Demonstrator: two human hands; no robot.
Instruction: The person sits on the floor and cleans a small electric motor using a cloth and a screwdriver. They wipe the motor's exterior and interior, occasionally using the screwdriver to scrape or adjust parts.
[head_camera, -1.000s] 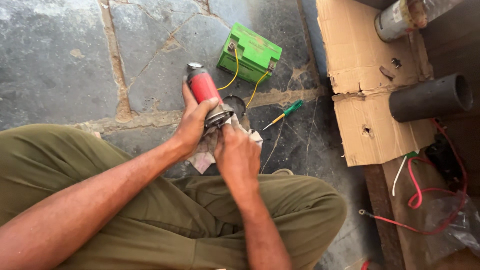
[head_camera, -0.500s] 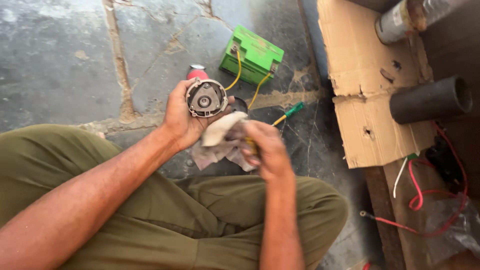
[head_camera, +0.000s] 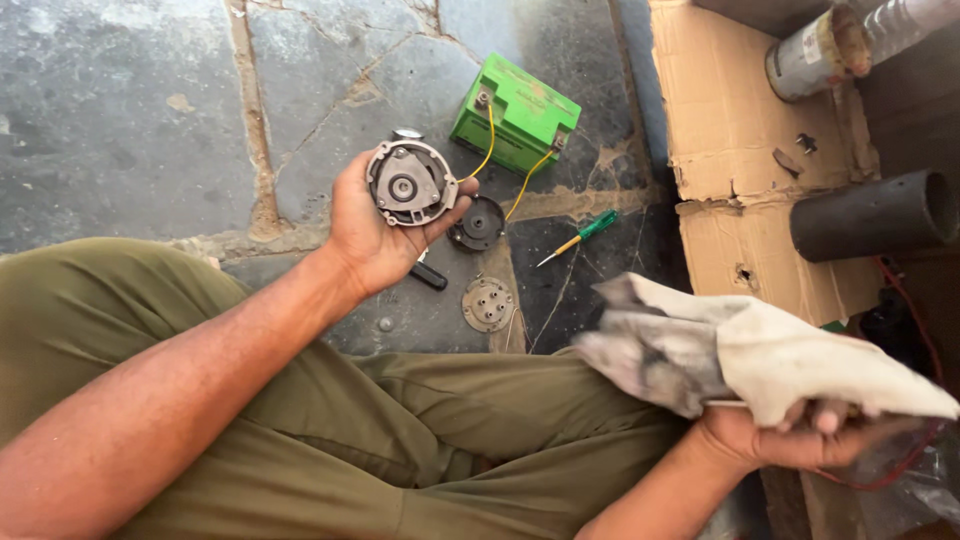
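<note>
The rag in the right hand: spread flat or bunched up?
Bunched up. The rag is gathered in folds in the right hand, its stained end sticking out loose toward the left, held over the lap and clear of the motor part.

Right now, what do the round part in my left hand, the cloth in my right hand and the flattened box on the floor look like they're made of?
Round part: bare grey metal, probably cast, with a dull matte sheen and a machined centre hub.
Cloth: soft woven fabric, off-white with grey smudges; it folds and drapes limply.
Flattened box: brown corrugated cardboard, matte, with torn edges and creases.
</note>
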